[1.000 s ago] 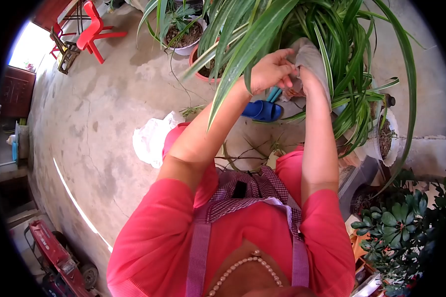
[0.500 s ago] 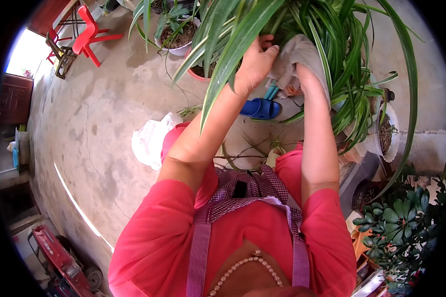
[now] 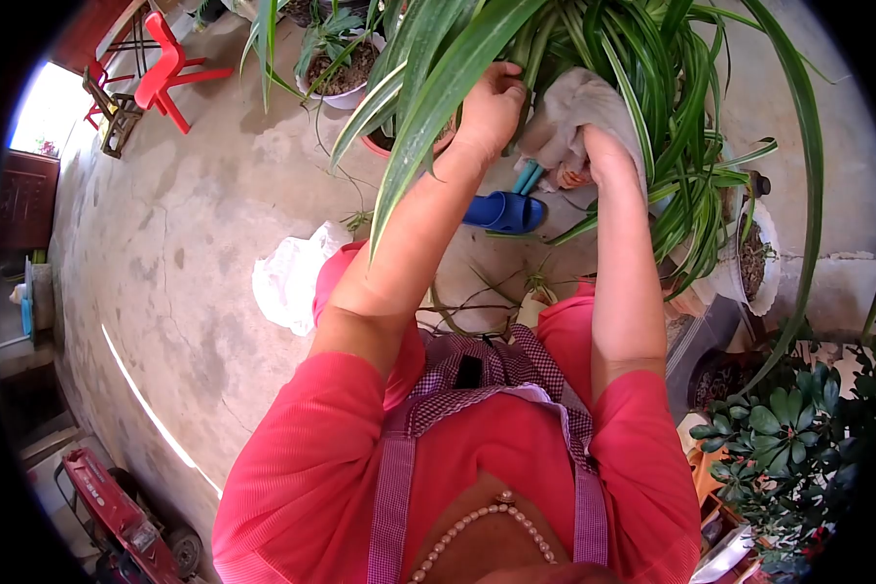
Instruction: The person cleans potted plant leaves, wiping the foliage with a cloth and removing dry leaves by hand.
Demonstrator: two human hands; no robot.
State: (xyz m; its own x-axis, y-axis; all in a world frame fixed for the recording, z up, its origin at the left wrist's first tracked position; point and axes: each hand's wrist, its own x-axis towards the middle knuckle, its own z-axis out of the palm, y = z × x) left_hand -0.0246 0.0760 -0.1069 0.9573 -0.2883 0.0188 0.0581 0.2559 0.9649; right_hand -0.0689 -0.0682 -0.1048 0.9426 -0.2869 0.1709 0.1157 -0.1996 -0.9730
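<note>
A large spider plant (image 3: 681, 107) with long green, pale-striped leaves hangs over the top of the view. My left hand (image 3: 493, 105) is among its leaves on the left, fingers curled against leaf bases; the fingertips are partly hidden. My right hand (image 3: 576, 177) is closed on a grey-beige cloth (image 3: 579, 109), which drapes over most of it beside the leaves. Only the wrist and some fingers show. One wide leaf (image 3: 448, 97) crosses in front of my left forearm. Below the hands is a blue slipper (image 3: 506, 212) on the floor.
Potted plants stand ahead, one in a white pot (image 3: 346, 97); another white pot (image 3: 764, 263) is at right. A white plastic bag (image 3: 297, 277) lies by my leg. Dark-leaved foliage (image 3: 784, 428) is at lower right. A red chair (image 3: 170, 73) stands far left, a red machine (image 3: 117, 511) lower left.
My left hand has moved slightly left and its fingers have curled in more. My right hand stays in the cloth, almost in place. The view has shifted slightly.
</note>
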